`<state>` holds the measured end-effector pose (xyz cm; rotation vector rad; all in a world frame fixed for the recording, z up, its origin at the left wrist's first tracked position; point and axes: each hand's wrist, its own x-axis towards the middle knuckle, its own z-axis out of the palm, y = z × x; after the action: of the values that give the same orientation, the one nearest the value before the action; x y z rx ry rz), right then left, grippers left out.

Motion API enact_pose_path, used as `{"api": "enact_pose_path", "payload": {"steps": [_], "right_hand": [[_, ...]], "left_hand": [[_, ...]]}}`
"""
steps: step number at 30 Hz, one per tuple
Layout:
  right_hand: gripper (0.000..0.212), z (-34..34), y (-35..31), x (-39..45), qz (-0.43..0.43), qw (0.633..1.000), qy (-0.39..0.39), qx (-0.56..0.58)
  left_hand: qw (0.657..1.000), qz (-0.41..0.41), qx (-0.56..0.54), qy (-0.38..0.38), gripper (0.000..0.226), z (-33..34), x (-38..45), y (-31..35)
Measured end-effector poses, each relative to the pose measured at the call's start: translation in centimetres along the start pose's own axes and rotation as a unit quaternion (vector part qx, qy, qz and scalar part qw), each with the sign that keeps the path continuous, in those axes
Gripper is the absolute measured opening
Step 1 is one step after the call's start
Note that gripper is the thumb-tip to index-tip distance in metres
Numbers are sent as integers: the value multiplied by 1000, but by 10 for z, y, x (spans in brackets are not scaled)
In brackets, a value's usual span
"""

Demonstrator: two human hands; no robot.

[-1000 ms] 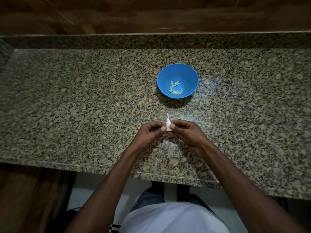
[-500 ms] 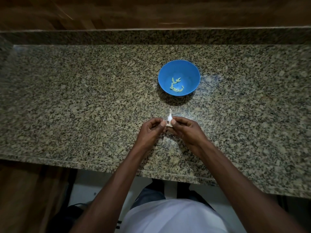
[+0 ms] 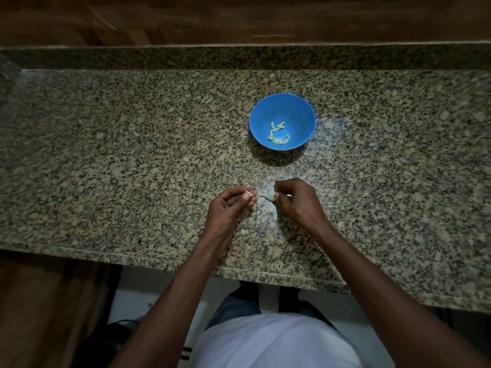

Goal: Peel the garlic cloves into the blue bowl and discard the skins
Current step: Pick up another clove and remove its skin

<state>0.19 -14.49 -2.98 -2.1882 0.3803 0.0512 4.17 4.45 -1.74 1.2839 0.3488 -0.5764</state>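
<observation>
The blue bowl stands on the granite counter and holds several pale peeled garlic cloves. In front of it, above the counter, my left hand pinches a small garlic clove between thumb and fingertips. My right hand pinches a thin strip of garlic skin that stretches toward the left hand. The two hands are a short way apart. Most of the clove is hidden by my fingers.
The speckled granite counter runs the full width, with a raised granite ledge and a wooden wall behind it. Its front edge lies just behind my wrists. My white shirt and the floor show below.
My hands, joined around the white clove before, have pulled apart sideways. A strip of skin is now drawn out between them, and the white tip that stuck up is gone.
</observation>
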Motion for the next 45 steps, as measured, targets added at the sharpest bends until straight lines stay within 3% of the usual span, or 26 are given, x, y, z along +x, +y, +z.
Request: {"api": "enact_pose_path", "payload": {"steps": [4,8,11,17,19,23,27,32,35,39,42,45], "right_hand": [[25,-1,-1,-11,26,996,38,78],[18,3,-7,-22,80,964,-52,248],[16,6,-13,-23,98,941,-42,321],[19,7,-19,-24,221,839,-80,491],[18,8,-21,-26,226,844,-83,480],[15,13,-21,-29,195,896,-45,397],[12,19,-22,-30,159,936,2,315],[9,23,-20,-31,110,960,42,253],[8,22,-15,-33,98,962,45,251],[8,9,0,-39,165,932,27,323],[7,-10,14,-41,205,906,42,367],[7,-25,24,-38,215,914,32,343]], "left_hand": [[1000,11,1,4,21,1,-4,-3],[997,28,72,10,15,7,-8,-10],[994,43,105,-6,12,9,-10,-13],[992,78,94,-1,8,16,-16,-11],[988,102,117,6,9,16,-16,-14],[981,125,149,19,8,17,-17,-20],[986,81,137,53,9,23,-17,-17],[994,11,98,57,6,26,-8,-15],[994,-13,97,43,9,26,-7,-13],[984,57,168,11,15,23,-10,-12],[975,93,198,43,21,13,-6,-17],[965,107,230,73,22,2,0,-22]]}}
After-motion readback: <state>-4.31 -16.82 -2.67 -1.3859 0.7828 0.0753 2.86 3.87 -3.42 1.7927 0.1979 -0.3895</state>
